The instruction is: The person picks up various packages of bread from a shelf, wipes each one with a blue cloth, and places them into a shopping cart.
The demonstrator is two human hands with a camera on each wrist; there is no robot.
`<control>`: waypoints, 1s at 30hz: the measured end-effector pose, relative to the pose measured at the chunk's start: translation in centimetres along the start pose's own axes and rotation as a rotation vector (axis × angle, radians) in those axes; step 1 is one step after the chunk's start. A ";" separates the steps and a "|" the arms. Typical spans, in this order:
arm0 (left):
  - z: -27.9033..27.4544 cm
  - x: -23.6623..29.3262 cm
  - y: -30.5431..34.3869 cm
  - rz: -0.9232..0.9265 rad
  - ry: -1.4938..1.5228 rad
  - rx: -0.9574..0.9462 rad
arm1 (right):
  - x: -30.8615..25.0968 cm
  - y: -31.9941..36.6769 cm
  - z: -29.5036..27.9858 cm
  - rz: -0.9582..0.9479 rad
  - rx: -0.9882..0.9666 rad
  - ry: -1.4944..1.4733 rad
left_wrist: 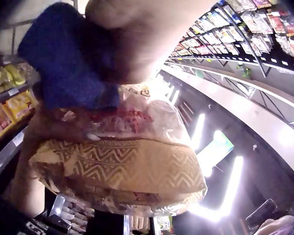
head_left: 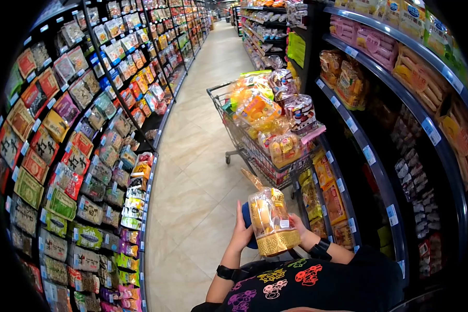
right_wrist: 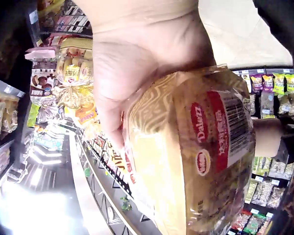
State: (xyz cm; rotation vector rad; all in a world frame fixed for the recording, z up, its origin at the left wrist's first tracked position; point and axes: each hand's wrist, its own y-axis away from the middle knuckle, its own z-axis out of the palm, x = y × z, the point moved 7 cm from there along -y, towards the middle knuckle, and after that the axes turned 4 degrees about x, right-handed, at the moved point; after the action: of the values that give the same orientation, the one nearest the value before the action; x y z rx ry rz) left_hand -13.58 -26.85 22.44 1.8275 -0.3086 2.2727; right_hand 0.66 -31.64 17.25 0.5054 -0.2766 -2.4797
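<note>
A clear bag of bread [head_left: 270, 213] with a gold patterned base is held upright before the person's chest, its twisted neck pointing up and away. The right hand [head_left: 297, 226] grips the bag's right side; in the right wrist view its thumb side lies along the wrapper of the bread bag [right_wrist: 210, 142], near a red label and barcode. On the other side, the left hand [head_left: 240, 231] holds a dark blue cloth [head_left: 248, 221] against the bag. In the left wrist view the blue cloth [left_wrist: 68, 58] is bunched beside the left hand [left_wrist: 137, 29], whose fingertips are hidden.
A shopping cart [head_left: 234, 132] heaped with bagged snacks [head_left: 257, 106] stands just ahead, close to the right shelves [head_left: 369, 62]. Hanging packets fill the left rack [head_left: 78, 151]. A tiled aisle floor [head_left: 187, 156] runs between them into the distance.
</note>
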 end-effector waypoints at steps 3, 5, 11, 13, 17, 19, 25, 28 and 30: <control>-0.9 -3.1 -0.5 0.124 -0.250 -0.067 | 1.4 -0.4 -1.8 0.064 -0.069 -0.088; -0.8 -5.1 -0.8 0.065 -0.356 -0.140 | 2.3 -0.6 -3.7 0.120 -0.068 -0.156; -0.6 -12.9 0.3 -0.173 -0.290 -0.233 | 2.2 0.7 0.1 0.148 -0.283 -0.152; 1.1 -7.0 1.2 -0.177 -0.123 -0.281 | 1.6 0.8 0.4 0.114 -0.290 -0.129; 0.3 -2.8 1.4 -0.313 0.172 0.005 | -1.0 0.8 2.1 -0.029 -0.140 0.003; -1.1 -1.9 1.8 -0.278 0.281 0.119 | -1.8 0.0 1.2 -0.050 -0.028 0.029; -0.6 0.7 0.9 -0.154 0.131 -0.054 | -3.7 -0.8 1.6 -0.250 0.049 0.310; 0.6 -0.1 -0.7 -0.204 0.113 -0.092 | -4.9 0.6 1.9 -0.471 0.222 0.411; 1.8 0.2 -1.3 -0.173 0.104 -0.118 | -5.8 1.6 1.0 -0.632 0.309 0.538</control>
State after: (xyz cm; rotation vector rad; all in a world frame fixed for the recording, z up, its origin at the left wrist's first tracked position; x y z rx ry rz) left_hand -11.57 -26.17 23.03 1.6061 -0.2515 2.1733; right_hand 5.42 -29.47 20.36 1.5585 -0.3138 -2.7584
